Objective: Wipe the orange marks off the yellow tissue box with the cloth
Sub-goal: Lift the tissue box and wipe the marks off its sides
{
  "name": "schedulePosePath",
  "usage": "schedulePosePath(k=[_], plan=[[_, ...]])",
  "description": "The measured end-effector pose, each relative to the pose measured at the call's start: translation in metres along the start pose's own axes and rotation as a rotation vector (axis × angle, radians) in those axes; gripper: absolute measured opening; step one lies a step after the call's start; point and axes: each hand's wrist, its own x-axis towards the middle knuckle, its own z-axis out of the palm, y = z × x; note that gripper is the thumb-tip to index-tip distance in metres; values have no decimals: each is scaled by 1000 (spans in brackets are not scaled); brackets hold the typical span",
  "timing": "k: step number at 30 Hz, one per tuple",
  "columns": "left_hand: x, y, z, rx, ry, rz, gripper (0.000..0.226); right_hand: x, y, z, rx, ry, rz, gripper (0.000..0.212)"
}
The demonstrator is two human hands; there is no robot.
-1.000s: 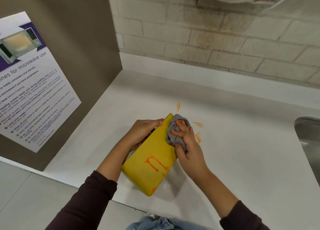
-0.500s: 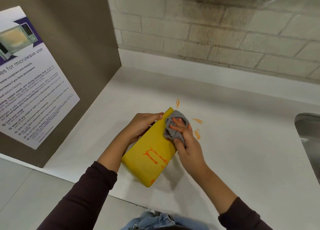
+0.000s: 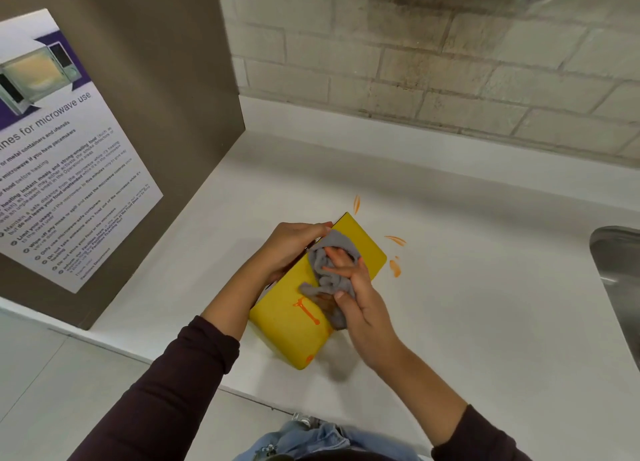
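Roughly halfway, judging from the yellow face. Holding the yellow tissue box (image 3: 287,325) at a tilt over the counter (image 3: 450,304) near its front edge, left hand (image 3: 291,249) wrapped round the far-left side to steady it. Can't tell whether the low corner actually touches the counter.

Pressing the bunched grey cloth (image 3: 329,273) onto the middle of the upper face with the right hand (image 3: 360,297), fingers splayed over the wad, thumb tucked in at its lower edge.

Seeing no orange on the bare far end of that face, so calling that part done. Left to do: the orange marks (image 3: 306,310), meaning a T-shaped streak with a drip just below the cloth, plus a small spot at the near bottom corner. No telling what sits under the cloth.

Also spotting orange smears (image 3: 394,268) on the counter just beyond the box's far and right edges; outside the task as worded.

As for the box: plain glossy yellow, sharp-edged, undented, no opening visible from here.
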Motion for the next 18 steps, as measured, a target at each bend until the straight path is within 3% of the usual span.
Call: schedulePosePath(k=[7,13,15,18], plan=[[-1,1,0,13,-14,-13,19,-13,10,-8,-356,-355,-314,48],[0,1,-2,10,20,-22,17,2,8,-11,-268,-103,-153,40],[-2,4,-2,15,28,-19,9,1,3,3,-257,-107,-138,40],[-3,6,-2,54,46,-24,15,-8,0,17,-283,-242,-236,43]])
